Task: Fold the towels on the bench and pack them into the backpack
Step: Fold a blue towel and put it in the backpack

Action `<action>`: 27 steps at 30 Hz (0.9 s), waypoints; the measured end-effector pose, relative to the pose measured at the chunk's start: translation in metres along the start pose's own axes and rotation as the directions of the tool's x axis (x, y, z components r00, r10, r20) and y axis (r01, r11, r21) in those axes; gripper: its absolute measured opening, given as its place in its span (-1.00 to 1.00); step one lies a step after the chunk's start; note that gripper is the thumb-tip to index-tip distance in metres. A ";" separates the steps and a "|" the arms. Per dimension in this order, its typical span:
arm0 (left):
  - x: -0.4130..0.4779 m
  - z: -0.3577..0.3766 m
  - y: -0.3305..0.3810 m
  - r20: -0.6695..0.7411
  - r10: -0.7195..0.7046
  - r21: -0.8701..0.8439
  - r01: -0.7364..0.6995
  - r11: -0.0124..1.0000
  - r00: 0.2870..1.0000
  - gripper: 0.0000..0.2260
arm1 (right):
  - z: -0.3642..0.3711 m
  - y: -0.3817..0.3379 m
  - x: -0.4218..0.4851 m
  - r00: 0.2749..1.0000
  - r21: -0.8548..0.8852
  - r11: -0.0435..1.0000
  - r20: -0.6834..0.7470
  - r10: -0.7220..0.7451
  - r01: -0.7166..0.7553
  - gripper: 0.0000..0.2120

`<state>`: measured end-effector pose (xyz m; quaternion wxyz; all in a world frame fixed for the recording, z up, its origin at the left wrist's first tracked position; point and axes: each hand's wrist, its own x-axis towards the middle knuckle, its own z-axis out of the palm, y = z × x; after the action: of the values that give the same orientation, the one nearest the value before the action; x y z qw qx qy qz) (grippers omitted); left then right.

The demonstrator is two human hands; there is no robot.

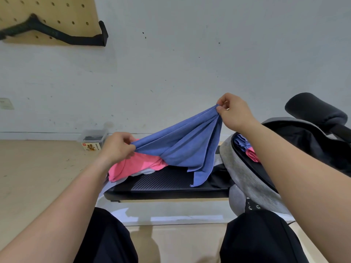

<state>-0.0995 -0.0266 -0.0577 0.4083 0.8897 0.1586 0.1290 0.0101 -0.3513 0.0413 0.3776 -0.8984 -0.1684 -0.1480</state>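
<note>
Blue towel [182,147], bunched, pinched by left hand [116,148] and raised right hand [234,112] over bench [163,182]: shake flat, match corners before folding.

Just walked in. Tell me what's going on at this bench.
A person holds a blue towel up over the bench, the left hand pinching one end low and the right hand pinching the other higher. A pink towel lies heaped on the bench beneath. The grey backpack lies open at the right, with a folded blue towel and a folded pink towel already inside.
</note>
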 end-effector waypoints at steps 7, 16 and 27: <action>-0.004 0.002 0.016 -0.112 0.054 -0.322 -0.088 0.943 0.992 -0.71 | -0.001 0.016 0.000 0.993 0.006 0.994 -0.049 0.109 -0.109 -0.93; -0.013 0.009 0.023 -0.053 0.249 0.088 -0.244 0.966 0.967 -0.72 | -0.007 0.021 0.000 0.982 0.034 0.985 -0.072 0.173 -0.171 -0.93; -0.010 0.006 0.028 -0.083 0.442 0.188 -0.421 0.887 0.893 -0.88 | -0.010 0.028 -0.001 0.973 0.024 0.977 -0.089 0.214 -0.213 -0.92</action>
<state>-0.1017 -0.0518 -0.0407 0.2835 0.9237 -0.0084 0.2576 0.0191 -0.3772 0.0296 0.4049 -0.9010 -0.0548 -0.1460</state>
